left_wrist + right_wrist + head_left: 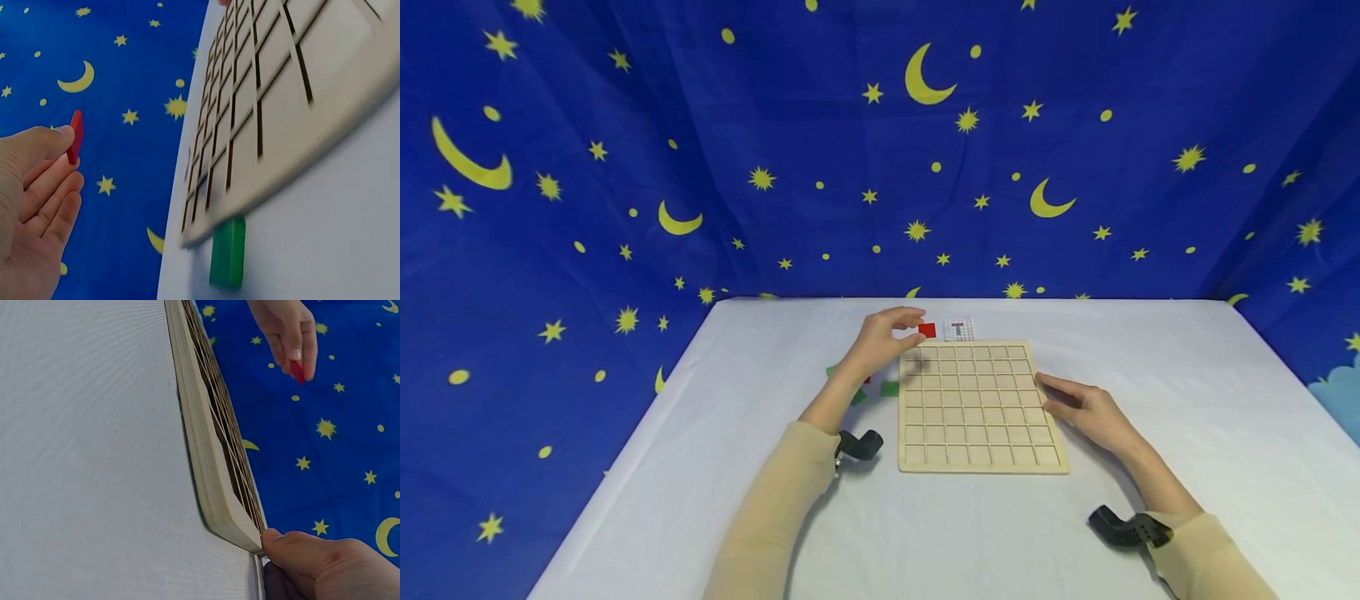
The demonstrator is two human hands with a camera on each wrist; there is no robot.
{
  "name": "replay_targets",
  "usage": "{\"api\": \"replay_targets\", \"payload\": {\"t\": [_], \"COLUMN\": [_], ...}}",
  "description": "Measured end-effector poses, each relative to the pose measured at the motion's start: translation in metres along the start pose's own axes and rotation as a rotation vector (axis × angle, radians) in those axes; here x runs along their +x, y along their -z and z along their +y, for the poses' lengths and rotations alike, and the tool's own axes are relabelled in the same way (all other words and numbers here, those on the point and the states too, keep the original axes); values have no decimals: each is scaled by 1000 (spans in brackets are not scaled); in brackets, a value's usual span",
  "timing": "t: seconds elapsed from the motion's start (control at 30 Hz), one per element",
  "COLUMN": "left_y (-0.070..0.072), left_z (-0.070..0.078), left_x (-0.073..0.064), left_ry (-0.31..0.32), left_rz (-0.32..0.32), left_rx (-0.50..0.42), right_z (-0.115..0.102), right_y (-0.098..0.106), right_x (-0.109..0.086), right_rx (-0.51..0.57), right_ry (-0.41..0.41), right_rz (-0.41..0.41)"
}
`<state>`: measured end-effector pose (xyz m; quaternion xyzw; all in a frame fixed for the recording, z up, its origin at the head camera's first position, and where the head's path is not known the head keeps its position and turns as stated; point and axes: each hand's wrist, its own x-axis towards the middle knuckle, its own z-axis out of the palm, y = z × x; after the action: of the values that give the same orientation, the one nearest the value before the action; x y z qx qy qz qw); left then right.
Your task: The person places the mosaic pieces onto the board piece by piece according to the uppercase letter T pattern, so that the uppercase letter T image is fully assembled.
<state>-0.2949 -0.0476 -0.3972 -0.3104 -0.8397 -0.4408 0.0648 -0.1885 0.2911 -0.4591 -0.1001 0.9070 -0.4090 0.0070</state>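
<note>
My left hand point(880, 342) pinches a red square tile point(928, 331) between thumb and fingers, above the far left corner of a wooden grid board point(982, 468). In the left wrist view the red tile point(75, 137) stands on edge under the thumb, with the other fingers behind it. My right hand point(1097, 417) lies at the board's right side, its thumb and forefinger stretched out to touch the edge. Seen from the right wrist, the thumb rests at the corner of the board point(215, 500), while the other fingers are partly hidden. The board's squares hold no tiles.
Green tiles point(890, 389) and a partly hidden red tile point(867, 381) lie left of the board, near the left forearm. Beyond its far edge is a small card point(958, 329) printed with a grid and a red-and-green T shape. A starry blue cloth point(865, 167) hangs behind the white table.
</note>
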Motion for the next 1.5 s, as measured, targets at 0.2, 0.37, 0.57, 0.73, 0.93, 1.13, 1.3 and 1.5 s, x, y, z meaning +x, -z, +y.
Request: {"api": "replay_targets", "payload": {"t": [0.2,0.37,0.57,0.73,0.93,1.13,1.3,1.5], "left_y": [-14,-23,-33,-42,-54,-65,-73,-77], "left_z": [11,20,27,30,34,35,32,27], "left_x": [8,15,23,29,34,33,32,30], "left_ry": [0,-18,-22,-22,-21,0,-8,30], "left_rz": [-44,-69,-76,-82,-104,-132,-162,-184], "left_rx": [6,5,-15,-35,-38,-28,-10,4], "right_z": [-2,-2,-1,-1,-1,0,1,1], "right_y": [1,2,3,4,4,3,2,0], "right_x": [0,1,2,2,0,0,1,1], "right_rx": [8,3,8,0,3,12,12,16], "right_ry": [-9,-3,20,17,8,13,15,13], "right_rz": [-8,-12,-8,-7,-3,-5,-10,-7]}}
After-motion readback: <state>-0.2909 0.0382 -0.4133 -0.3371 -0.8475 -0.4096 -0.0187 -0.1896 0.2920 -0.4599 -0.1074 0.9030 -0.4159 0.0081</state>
